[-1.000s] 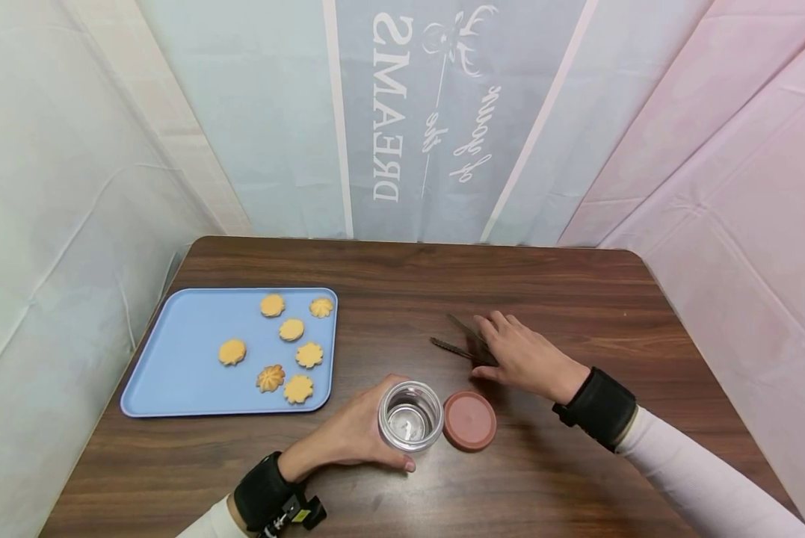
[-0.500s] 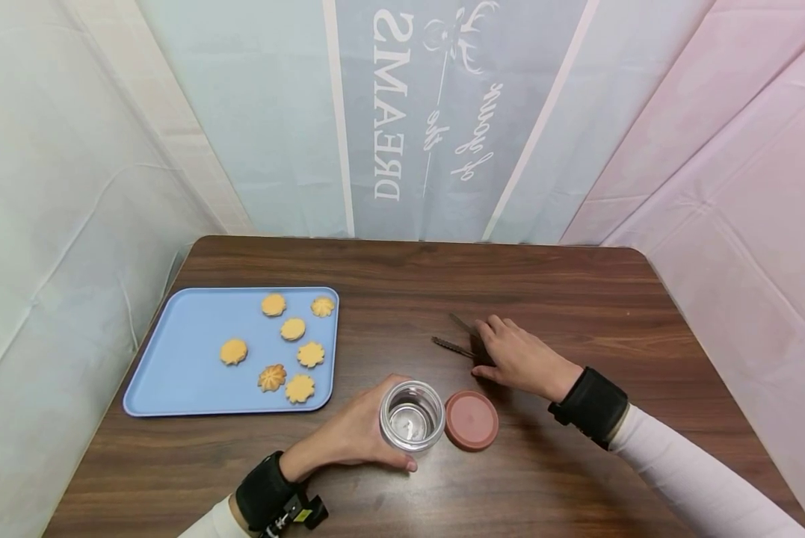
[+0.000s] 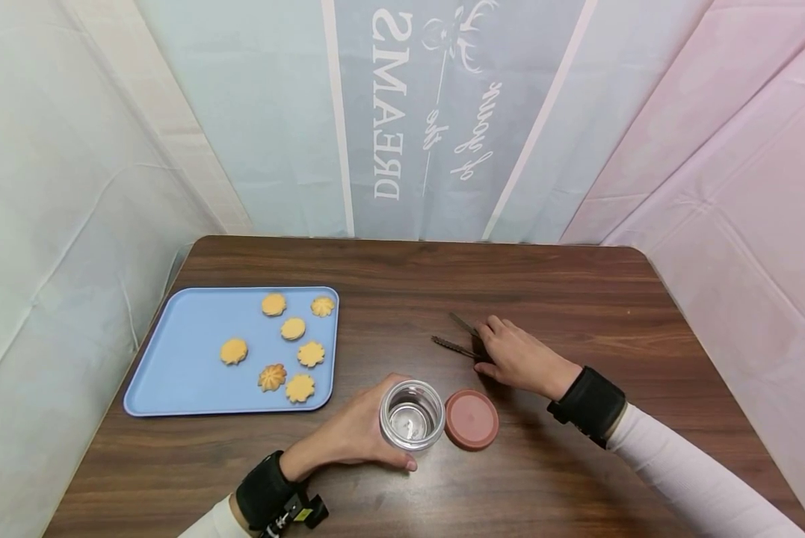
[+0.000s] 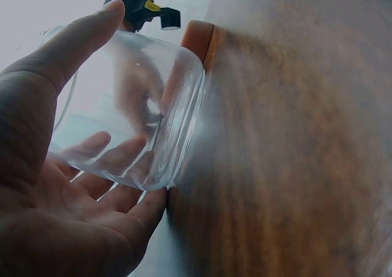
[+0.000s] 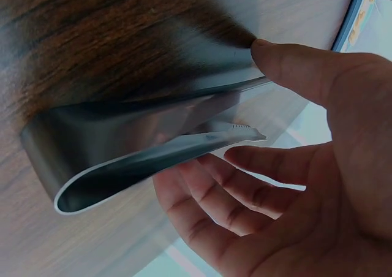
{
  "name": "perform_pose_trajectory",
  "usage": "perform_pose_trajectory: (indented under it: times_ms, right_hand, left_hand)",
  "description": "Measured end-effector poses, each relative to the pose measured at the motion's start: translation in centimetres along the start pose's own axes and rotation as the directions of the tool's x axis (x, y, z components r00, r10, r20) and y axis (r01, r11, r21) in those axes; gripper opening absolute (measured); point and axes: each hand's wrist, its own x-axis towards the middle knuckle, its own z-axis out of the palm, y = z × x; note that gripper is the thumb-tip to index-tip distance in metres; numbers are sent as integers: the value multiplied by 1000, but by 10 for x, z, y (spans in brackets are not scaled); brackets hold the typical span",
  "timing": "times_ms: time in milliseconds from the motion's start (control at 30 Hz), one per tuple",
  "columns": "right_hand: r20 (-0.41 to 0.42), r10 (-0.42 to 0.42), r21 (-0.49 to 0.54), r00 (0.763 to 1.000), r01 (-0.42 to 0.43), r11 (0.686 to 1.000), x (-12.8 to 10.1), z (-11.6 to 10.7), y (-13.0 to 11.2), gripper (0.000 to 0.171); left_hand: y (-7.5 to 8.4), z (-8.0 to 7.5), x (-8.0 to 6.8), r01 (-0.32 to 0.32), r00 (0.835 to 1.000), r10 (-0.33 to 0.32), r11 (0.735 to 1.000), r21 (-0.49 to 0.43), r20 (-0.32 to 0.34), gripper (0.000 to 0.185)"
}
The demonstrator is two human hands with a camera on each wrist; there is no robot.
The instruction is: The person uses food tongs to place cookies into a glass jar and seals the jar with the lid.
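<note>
My left hand (image 3: 358, 427) curves around a clear, open-topped jar (image 3: 412, 415). The left wrist view has the thumb along one side of the jar (image 4: 138, 105) and the fingers round the other. Against the jar's right side lies a reddish-brown round lid (image 3: 472, 420). Over dark metal tongs (image 3: 457, 347), my right hand (image 3: 523, 357) is bent around both arms. Seen from the right wrist, the fingers touch one arm of the tongs (image 5: 92, 142), with some fingertips hidden behind it. The thumb lies near the other arm; its contact there is unclear.
A blue tray (image 3: 180, 359) stands at the left of the wooden table (image 3: 402, 276), with several yellow scalloped cookies (image 3: 272, 377) on it. A printed curtain (image 3: 294, 149) hangs behind the table, with more cloth at both sides.
My right thumb has drawn slightly toward the fingers around the tongs. The left hand and jar have stayed in place.
</note>
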Motion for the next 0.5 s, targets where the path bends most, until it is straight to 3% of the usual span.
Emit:
perform_pose_trajectory:
  times_ms: [500]
  right_hand:
    - [-17,-8,37,1000,9,999,-2,2,3,32]
  left_hand:
    - [0,0,0,4,1000,-4,1000,-9,2,99]
